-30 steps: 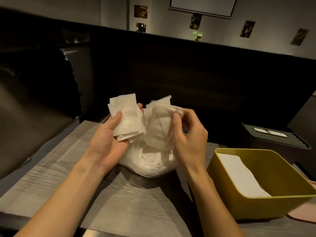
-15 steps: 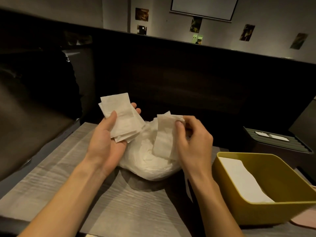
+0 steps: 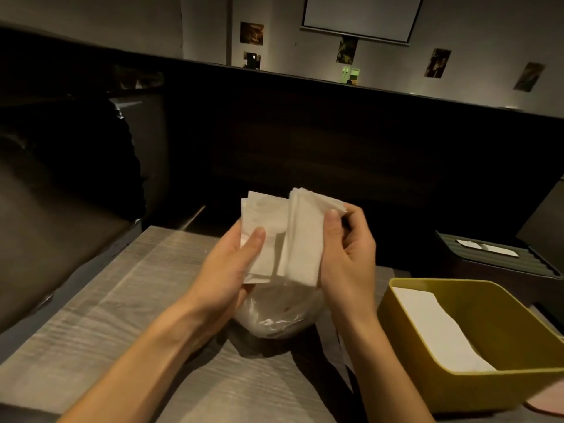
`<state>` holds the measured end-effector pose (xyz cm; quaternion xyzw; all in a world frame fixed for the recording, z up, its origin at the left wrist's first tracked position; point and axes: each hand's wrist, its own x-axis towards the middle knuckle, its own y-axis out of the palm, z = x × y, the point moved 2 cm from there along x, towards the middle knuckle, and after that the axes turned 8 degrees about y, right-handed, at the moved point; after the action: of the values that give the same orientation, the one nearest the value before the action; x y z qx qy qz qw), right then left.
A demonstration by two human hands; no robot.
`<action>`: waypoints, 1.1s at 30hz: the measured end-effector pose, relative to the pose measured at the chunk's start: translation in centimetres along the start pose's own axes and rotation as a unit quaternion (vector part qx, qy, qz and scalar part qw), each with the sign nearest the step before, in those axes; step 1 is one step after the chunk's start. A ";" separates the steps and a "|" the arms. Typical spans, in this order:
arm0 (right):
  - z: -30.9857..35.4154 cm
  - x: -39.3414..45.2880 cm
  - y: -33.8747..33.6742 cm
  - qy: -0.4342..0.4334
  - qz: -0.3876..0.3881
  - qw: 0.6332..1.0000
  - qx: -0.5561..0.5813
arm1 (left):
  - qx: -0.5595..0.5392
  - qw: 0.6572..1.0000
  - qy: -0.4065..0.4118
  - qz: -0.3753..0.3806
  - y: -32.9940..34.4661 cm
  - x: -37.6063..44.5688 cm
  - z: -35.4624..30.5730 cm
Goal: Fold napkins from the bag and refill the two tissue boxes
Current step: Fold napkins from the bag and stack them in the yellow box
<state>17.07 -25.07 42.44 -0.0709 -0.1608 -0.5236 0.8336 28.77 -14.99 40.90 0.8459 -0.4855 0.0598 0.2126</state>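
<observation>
Two hands pinching folded napkins (image 3: 283, 239), left (image 3: 227, 267), right (image 3: 348, 254), bag (image 3: 274, 315) half hidden beneath.

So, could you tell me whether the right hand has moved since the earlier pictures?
Yes. The right hand brought its napkin leftwards above the bag, meeting the left hand's stack.

We noted white folded paper napkins (image 3: 276, 236), faintly cream under the dim light. Beneath them sat a clear, whitish plastic bag (image 3: 274, 315) with pale glints on its film. The rectangular wooden table top (image 3: 122, 315) was pale grey with fine streaked grain. An open mustard-yellow plastic box (image 3: 476, 389) held a plain white sheet (image 3: 439, 331). Behind it we saw a dark grey-green box with a ribbed lid (image 3: 500, 261), a white strip in its slot. The low partition wall (image 3: 335, 141) was near-black brown. A pink edge (image 3: 549, 404) showed beside the yellow box.
</observation>
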 end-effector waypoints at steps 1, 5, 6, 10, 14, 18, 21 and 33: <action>0.0 -0.2 0.3 -0.013 0.001 1.000 -0.016 | -0.003 1.000 -0.004 0.006 0.1 -0.1 0.2; -0.1 -0.5 1.0 -0.062 -0.033 0.992 -0.107 | -0.052 0.998 -0.040 0.022 0.6 0.0 0.6; -0.3 -0.5 1.1 -0.072 -0.044 0.987 -0.134 | -0.041 0.998 -0.035 0.040 0.8 -0.1 0.6; -0.6 -0.6 1.5 -0.083 -0.051 0.978 -0.185 | 0.051 0.998 0.001 0.046 1.0 -0.2 0.7; -0.6 -0.9 1.2 -0.044 -0.020 0.983 -0.178 | 0.017 1.000 0.014 -0.010 0.6 0.1 0.4; -0.9 -1.1 1.2 0.071 0.088 0.982 -0.149 | -0.050 0.998 0.013 -0.040 0.3 -0.1 0.0; -0.9 -1.4 1.4 0.083 0.130 0.985 -0.080 | -0.065 0.997 0.003 -0.044 0.3 -0.1 -0.1; 1.0 -4.7 -2.2 -0.029 0.064 0.996 -0.048 | 0.109 0.990 0.055 -0.073 -0.9 -3.6 -1.2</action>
<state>13.04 -21.70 41.64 -0.1367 -0.1547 -0.4739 0.8560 27.72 -11.22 40.58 0.8925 -0.4007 0.1435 0.1494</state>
